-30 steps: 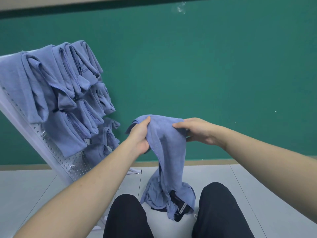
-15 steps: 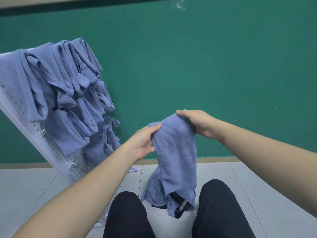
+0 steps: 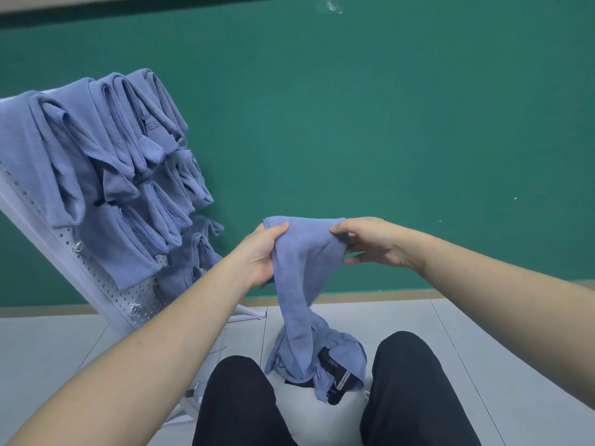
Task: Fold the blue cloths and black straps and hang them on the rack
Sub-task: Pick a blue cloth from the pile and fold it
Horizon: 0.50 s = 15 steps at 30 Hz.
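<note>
Two hands are ours: left hand (image 3: 262,255) and right hand (image 3: 370,241) each pinch a top corner of one blue microfibre cloth (image 3: 306,265), held before us, its tail reaching the heap of blue cloth and black strap (image 3: 335,378) on the floor. About ten folded cloths (image 3: 96,169) hang on one white perforated rack (image 3: 96,284). Since half a second ago, both hands have spread apart and the top edge is stretched level.

Even, soft indoor light; sharp centre; wide-angle bending at edges.

The pale tiled floor (image 3: 483,333) bears a heap of blue cloths (image 3: 347,352), black straps (image 3: 336,376), and the white pegboard rack (image 3: 106,284).
</note>
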Motion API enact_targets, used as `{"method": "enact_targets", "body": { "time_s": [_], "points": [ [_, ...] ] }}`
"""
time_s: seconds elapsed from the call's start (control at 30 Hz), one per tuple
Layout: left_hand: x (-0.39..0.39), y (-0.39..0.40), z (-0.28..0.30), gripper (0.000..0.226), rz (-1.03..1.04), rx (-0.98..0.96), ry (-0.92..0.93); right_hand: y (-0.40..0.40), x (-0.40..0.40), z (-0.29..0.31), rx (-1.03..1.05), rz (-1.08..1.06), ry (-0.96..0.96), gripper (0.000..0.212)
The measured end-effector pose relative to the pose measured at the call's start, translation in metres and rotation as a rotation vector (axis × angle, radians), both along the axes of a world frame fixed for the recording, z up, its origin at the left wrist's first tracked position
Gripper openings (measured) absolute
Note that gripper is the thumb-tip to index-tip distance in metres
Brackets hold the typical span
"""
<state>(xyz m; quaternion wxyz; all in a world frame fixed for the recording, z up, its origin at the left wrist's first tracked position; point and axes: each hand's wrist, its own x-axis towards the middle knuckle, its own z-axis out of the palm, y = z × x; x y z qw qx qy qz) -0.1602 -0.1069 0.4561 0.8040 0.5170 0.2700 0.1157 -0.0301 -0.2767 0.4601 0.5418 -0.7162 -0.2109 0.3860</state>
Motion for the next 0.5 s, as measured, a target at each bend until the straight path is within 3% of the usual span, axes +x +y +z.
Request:
{"method": "enact_targets", "body": {
  "time_s": [0.27,0.37,0.5],
  "points": [
    [-0.003,0.012,0.002,0.01,-0.126,0.191,0.239,0.004,0.001,0.003,0.034,-0.183,-0.209,0.02],
    [-0.002,0.01,0.001,0.003,-0.155,0.198,0.285,0.004,0.002,0.004,0.072,-0.188,-0.247,0.039],
    [0.001,0.007,-0.001,0.01,-0.107,0.192,0.276,0.003,0.002,0.009,0.066,-0.096,-0.358,0.019]
  ]
}}
